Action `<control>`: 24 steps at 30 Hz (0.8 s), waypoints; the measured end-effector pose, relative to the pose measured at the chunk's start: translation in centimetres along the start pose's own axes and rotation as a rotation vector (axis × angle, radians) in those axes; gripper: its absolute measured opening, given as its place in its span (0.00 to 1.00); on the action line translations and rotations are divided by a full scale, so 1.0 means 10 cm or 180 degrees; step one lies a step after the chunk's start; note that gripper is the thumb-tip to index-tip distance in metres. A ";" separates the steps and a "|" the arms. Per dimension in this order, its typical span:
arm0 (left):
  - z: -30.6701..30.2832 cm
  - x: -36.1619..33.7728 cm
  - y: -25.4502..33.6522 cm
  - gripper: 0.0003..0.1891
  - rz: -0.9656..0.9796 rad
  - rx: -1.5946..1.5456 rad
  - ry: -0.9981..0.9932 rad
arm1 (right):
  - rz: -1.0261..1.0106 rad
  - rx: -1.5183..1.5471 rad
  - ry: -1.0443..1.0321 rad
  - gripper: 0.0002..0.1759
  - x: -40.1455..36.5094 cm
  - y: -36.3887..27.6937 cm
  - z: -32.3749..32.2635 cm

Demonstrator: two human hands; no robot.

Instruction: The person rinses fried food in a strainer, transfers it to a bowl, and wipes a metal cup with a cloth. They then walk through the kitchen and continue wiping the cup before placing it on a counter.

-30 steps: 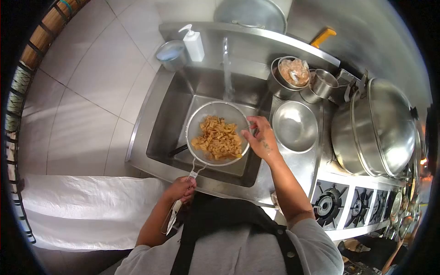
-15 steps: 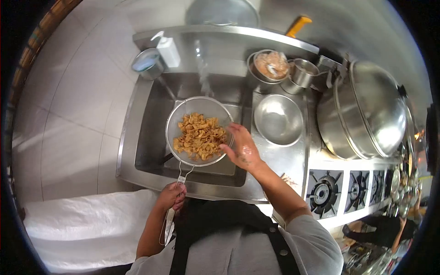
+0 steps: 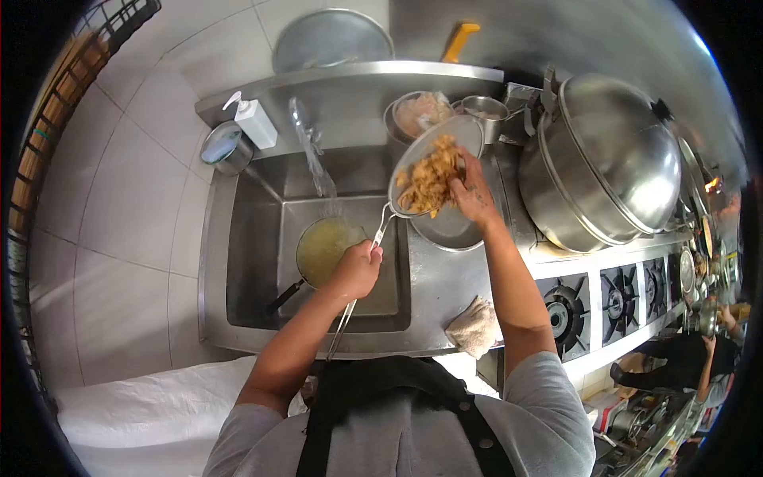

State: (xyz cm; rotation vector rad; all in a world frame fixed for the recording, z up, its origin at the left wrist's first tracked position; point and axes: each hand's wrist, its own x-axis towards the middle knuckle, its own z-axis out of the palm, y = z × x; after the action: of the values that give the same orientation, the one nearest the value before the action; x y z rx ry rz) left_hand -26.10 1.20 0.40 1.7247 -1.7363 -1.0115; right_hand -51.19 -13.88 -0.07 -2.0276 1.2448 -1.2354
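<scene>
My left hand point(image 3: 356, 270) is closed round the long wire handle of a mesh strainer point(image 3: 404, 163). The strainer is raised and tilted to the right, partly over a steel bowl point(image 3: 449, 230) on the counter. Yellow-brown sliced food pieces point(image 3: 429, 179) lie bunched in its mesh. At their right edge is my right hand point(image 3: 475, 195), thumb and fingers apart and touching the pieces. Below the strainer's left side, a pan point(image 3: 322, 250) of cloudy yellowish water with a black handle sits in the sink point(image 3: 262, 207). Water runs from the tap point(image 3: 300, 119) into the pan.
Behind the strainer stand a container of pale pinkish food point(image 3: 421, 111) and a steel pot point(image 3: 486, 107). A large domed steamer point(image 3: 604, 159) is at right, beyond it gas burners point(image 3: 566, 314). A cloth point(image 3: 474, 326) lies at the counter's front. Another person point(image 3: 683, 358) works far right.
The strainer has moved up and right from above the sink to the steel bowl, tilting with its food. Both hands moved with it, uncovering the pan of water.
</scene>
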 end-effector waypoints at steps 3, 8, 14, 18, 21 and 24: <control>0.15 0.05 0.10 0.13 0.0044 0.0417 0.0088 | 0.0397 -0.0411 -0.0290 0.30 -0.26 0.30 -0.13; 0.30 0.11 0.07 0.13 0.0204 0.0619 0.0034 | 0.0975 -0.1213 -0.1017 0.20 -0.44 0.24 -0.28; 0.25 0.17 0.15 0.13 0.0171 0.0292 0.0223 | 0.0205 -0.0074 0.0372 0.11 -0.28 -0.23 0.00; 0.18 0.12 0.30 0.13 0.0193 0.0076 0.0179 | -0.0265 -0.0515 0.0286 0.13 -0.29 -0.33 0.23; 0.12 0.04 0.35 0.12 0.0379 -0.0013 0.0327 | 0.0058 -0.1148 0.0021 0.16 -0.35 -0.15 0.23; 0.04 0.01 0.36 0.12 0.0245 0.0020 0.0241 | -0.0195 -0.1421 0.0997 0.21 -0.29 -0.08 0.15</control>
State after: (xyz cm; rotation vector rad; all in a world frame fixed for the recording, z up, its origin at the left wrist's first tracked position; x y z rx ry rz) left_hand -28.63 0.95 2.94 1.6649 -1.7455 -0.8968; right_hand -50.04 -11.09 -1.52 -2.2473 1.7475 -1.4472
